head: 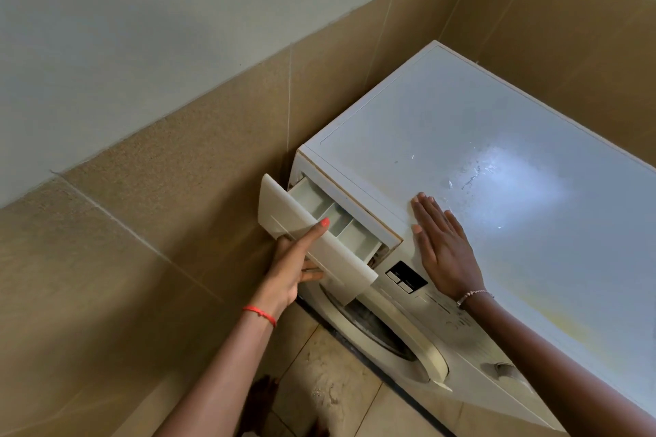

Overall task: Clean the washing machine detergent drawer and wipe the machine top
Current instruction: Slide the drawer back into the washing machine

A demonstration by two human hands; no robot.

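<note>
The white detergent drawer (330,223) sticks partly out of the washing machine's front, showing three pale compartments. My left hand (296,266) grips the drawer's front panel, thumb on its top edge and fingers curled under it. My right hand (443,245) lies flat, fingers straight, on the front left part of the machine top (497,138). That white top carries dried smears and specks near its middle and a yellowish stain toward the front edge.
The machine stands in a corner between beige tiled walls (177,209) on the left and behind. Below the drawer are the control panel (408,277) and the round door (390,333). The tiled floor (330,390) in front is stained.
</note>
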